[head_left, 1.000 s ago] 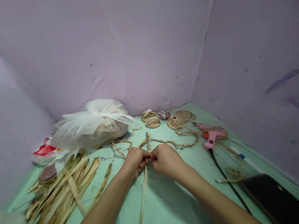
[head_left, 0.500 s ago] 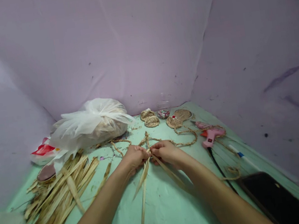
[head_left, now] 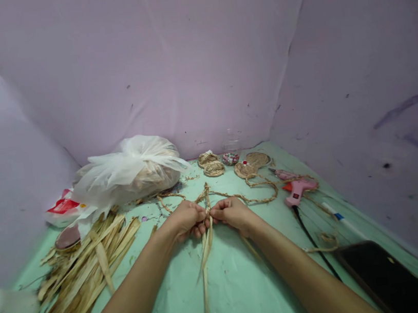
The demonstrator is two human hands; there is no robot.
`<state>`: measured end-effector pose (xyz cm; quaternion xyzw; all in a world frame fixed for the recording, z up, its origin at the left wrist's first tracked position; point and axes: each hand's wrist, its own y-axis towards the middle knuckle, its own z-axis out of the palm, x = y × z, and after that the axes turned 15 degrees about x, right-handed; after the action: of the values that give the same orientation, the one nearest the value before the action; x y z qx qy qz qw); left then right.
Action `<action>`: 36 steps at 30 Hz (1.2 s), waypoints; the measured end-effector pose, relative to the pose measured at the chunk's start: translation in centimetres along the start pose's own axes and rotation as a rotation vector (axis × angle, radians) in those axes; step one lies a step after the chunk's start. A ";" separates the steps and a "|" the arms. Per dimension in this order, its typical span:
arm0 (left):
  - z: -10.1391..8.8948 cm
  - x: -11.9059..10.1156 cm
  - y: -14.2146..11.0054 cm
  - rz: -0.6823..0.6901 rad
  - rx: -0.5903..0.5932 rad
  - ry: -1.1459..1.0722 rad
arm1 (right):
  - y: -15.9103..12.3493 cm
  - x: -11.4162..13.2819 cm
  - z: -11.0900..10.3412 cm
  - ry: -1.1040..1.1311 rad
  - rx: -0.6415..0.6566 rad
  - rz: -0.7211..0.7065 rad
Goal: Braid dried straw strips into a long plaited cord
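My left hand (head_left: 190, 220) and my right hand (head_left: 231, 212) meet over the middle of the table, fingers closed in a pinch. Between them are pale dried fiber strips (head_left: 206, 254), whose loose ends trail down toward me. One more strip hangs beneath my right wrist. Beyond my fingertips the strips run into a short braided piece (head_left: 207, 192) lying on the table. A thin braided cord (head_left: 234, 196) curves away to the right of it. My fingers hide the spot where the strips cross.
Left lie a pile of dried strips (head_left: 89, 277), a hand mirror (head_left: 67, 237) and a tied white plastic bag (head_left: 129, 173). Woven coils (head_left: 212, 164) and a clear container of beads (head_left: 230, 158) stand at the back. Right are a pink glue gun (head_left: 298, 189), its cord and a black phone (head_left: 389, 276).
Loose strips fanned out to both sides half a second ago; now they hang closer together below my fingers. Both hands stay near the same place, still pinching.
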<state>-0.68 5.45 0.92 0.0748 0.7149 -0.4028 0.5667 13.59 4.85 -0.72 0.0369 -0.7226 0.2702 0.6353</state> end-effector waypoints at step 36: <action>2.0 -0.8 -0.1 -0.111 -0.270 -0.226 | -0.1 0.4 0.1 0.122 -0.044 0.083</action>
<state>1.05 4.38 1.57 -0.0871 0.6971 -0.3398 0.6252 13.45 4.85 -0.35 -0.0234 -0.6892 0.2822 0.6669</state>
